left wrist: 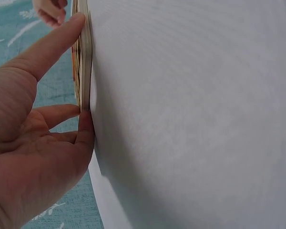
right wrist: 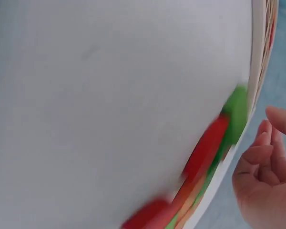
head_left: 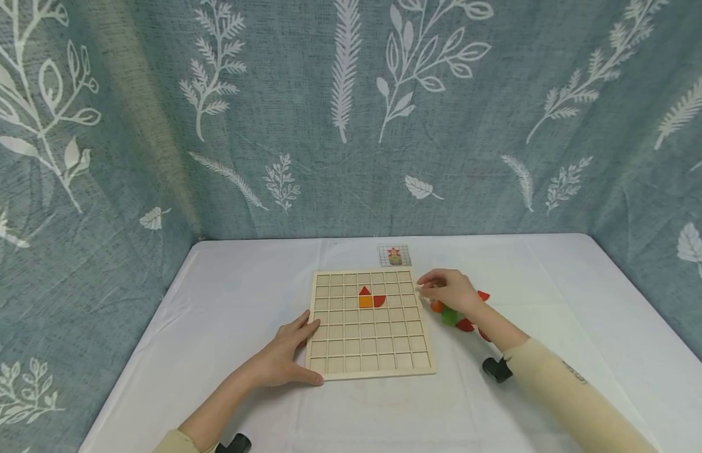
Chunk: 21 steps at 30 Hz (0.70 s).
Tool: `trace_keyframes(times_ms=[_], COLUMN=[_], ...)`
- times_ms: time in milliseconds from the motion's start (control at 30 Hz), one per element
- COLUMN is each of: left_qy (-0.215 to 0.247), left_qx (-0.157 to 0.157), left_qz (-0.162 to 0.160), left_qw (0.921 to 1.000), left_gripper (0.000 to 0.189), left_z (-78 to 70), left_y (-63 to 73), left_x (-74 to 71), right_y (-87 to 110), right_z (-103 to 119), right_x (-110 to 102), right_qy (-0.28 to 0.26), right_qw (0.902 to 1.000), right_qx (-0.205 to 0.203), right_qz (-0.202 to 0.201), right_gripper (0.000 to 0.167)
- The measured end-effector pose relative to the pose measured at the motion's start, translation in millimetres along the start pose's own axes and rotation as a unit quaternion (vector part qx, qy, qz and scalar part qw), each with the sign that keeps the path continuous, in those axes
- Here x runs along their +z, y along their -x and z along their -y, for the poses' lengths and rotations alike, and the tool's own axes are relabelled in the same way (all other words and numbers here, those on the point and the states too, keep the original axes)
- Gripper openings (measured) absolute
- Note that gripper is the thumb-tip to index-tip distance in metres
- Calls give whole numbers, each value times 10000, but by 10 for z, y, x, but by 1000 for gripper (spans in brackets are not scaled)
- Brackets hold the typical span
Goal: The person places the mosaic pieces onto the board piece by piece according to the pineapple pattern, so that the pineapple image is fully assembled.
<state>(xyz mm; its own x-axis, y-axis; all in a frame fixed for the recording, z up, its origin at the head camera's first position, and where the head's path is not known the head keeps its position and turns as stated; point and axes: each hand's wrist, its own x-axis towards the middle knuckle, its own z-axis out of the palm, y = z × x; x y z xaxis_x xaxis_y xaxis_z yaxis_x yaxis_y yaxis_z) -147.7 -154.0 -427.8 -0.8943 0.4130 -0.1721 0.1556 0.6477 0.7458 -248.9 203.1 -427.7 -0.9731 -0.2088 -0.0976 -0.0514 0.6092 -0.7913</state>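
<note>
A wooden grid board (head_left: 369, 346) lies flat on the table. In its upper middle cells sit a red triangle (head_left: 364, 291), an orange square (head_left: 366, 302) and a red quarter circle (head_left: 379, 301). My left hand (head_left: 285, 353) rests against the board's left edge, its thumb (left wrist: 52, 47) at the near corner and fingertips farther along. Just beyond the right edge is my right hand (head_left: 449, 290), thumb and fingers bent with a gap between them; I see no piece in it. Under and beside it lie loose pieces, among them a green one (head_left: 450, 316) and a red one (head_left: 466, 325).
Behind the board lies a small picture card (head_left: 394, 255) with a coloured figure on a grid. A white cloth covers the table (head_left: 384, 415). Black camera mounts (head_left: 497, 370) hang at both wrists. A patterned teal curtain (head_left: 328, 189) encloses the back and sides.
</note>
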Motion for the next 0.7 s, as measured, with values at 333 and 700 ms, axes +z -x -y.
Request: trace_keyframes(times_ms=[333,700], left_qy=[-20,-26], left_qx=[-3,0], left_qz=[11,8], left_qw=[10000,10000], left_gripper=[104,104], left_z=[-12,4], left_y=[7,7], left_x=[-11,3], right_y=[172,245], right_z=[-221,-294], right_x=[-308,-434], right_qy=[606,841], right_qw=[9974,9942], right_qx=[384,423], right_qz=[7,515], right_gripper=[27,30])
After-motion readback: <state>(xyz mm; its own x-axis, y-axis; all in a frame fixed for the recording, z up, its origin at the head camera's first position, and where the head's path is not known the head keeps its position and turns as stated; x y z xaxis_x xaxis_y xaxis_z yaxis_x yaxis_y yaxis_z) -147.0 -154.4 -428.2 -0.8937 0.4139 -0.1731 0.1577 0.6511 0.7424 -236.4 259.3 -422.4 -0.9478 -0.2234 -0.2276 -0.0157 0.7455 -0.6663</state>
